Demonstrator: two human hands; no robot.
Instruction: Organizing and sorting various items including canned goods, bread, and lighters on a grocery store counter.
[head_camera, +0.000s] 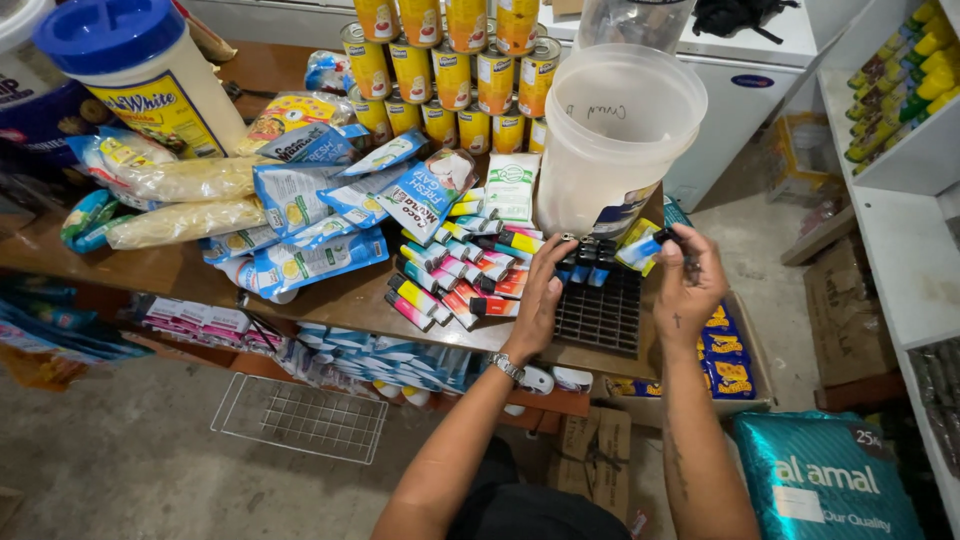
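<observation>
Right hand (688, 285) grip pinches a small lighter (640, 250) over the black slotted tray (600, 315) on the desk (340, 300), left hand (540, 300) fingers spread steadying racked lighters (588, 262); light, rigid, slick plastic, best pinched mid-body.

Your tabletop (330, 300): brown wood. Tray (600, 315) under your left hand (540, 300): black grid, holding lighters (590, 262) in black and blue. Your right hand (688, 285) grips a yellow-and-blue lighter (640, 250). Loose lighters (460, 275): mixed red, yellow, pink, green, white. Bucket (615, 140): translucent white. Cans (455, 75): orange-yellow with silver tops. Sachets (300, 225): blue and white. Jar (150, 75): cream with blue lid. Sack (830, 480): teal.
</observation>
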